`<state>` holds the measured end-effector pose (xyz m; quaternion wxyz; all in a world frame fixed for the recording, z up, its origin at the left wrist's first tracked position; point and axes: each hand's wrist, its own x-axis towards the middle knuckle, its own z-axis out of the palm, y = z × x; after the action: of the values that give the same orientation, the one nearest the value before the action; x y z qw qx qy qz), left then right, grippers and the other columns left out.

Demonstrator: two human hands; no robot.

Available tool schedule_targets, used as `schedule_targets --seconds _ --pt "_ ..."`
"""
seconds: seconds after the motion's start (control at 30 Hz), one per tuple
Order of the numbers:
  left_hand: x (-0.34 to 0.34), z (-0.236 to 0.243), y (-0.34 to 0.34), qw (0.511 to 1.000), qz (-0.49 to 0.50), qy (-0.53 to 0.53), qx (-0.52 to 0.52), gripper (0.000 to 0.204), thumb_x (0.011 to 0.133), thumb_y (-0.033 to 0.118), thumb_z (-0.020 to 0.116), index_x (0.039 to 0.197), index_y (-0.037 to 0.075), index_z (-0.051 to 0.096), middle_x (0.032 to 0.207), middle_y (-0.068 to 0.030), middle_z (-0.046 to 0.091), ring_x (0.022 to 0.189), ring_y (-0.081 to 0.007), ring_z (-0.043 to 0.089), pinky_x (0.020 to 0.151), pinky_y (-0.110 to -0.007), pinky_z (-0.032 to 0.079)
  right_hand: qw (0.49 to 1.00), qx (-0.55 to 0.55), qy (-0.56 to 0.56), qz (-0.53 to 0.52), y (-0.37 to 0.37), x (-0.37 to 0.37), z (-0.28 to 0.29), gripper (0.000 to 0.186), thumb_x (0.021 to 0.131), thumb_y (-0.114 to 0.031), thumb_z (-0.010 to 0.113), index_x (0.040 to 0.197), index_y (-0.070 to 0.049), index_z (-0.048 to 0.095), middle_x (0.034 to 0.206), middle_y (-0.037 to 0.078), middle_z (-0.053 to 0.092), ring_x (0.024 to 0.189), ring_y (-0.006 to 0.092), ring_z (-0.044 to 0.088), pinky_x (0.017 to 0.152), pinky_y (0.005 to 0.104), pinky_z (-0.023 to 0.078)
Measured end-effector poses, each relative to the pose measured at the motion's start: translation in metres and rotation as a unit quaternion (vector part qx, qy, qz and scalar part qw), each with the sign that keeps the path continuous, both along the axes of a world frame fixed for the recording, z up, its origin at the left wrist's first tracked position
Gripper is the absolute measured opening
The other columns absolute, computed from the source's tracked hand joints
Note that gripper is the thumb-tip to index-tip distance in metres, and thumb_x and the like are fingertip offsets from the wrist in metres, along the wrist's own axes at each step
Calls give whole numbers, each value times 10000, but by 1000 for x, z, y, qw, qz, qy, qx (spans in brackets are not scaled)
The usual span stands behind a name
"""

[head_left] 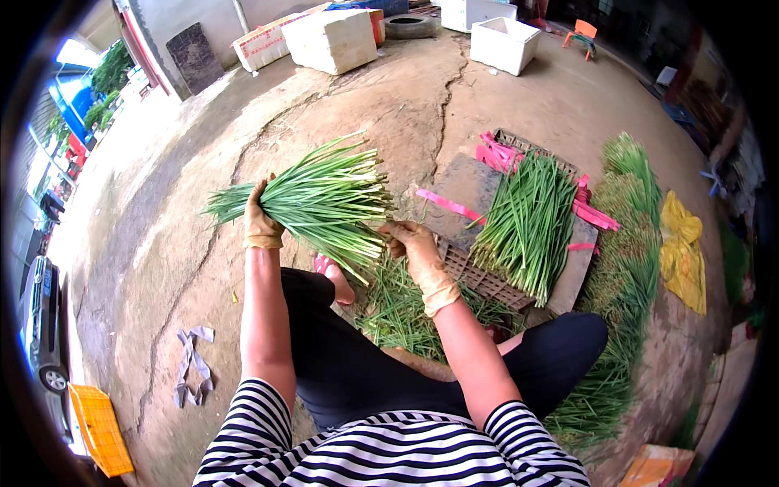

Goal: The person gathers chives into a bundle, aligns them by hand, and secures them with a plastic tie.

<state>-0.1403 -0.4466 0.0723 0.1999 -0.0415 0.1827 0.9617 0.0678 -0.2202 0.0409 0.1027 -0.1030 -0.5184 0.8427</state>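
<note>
Holding the bundle of green chives (312, 199) aloft over the knees, left hand (261, 223) clamped mid-stalk, right hand (414, 243) pinching the root ends, a loose grip could spill stalks onto the concrete floor (162, 268).

soft daylight — fisheye-warped, dark rim
</note>
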Motion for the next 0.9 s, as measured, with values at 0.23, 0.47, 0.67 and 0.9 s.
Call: schedule_targets --seconds 0.23,0.47,0.67,0.9 --pt "5 -1 -5 1000 18 13 -18 196 811 103 521 969 -13 541 946 -117 603 853 -275 578 809 -420 470 986 28 118 -117 12 28 37 283 780 -332 634 878 -66 635 729 1 586 667 111 538 588 232 427" --pt "14 9 17 998 31 7 -50 228 792 84 548 986 -34 543 925 -122 601 848 -262 572 800 -390 474 963 148 160 -159 4 0 39 157 756 -190 668 859 -77 633 817 6 609 780 133 557 779 259 434" --pt "13 9 10 998 32 7 -55 191 795 93 554 943 -28 558 890 -106 610 800 -257 578 769 -384 483 969 71 141 -189 9 21 52 190 774 -200 656 870 -40 624 1099 70 557 1003 171 515 882 283 395" --pt "30 15 30 994 48 32 -90 218 785 90 568 959 -32 524 909 -112 584 886 -270 566 821 -390 467 974 130 137 -122 -12 -13 35 272 741 -121 682 973 -23 583 1011 30 563 869 137 535 809 249 415"
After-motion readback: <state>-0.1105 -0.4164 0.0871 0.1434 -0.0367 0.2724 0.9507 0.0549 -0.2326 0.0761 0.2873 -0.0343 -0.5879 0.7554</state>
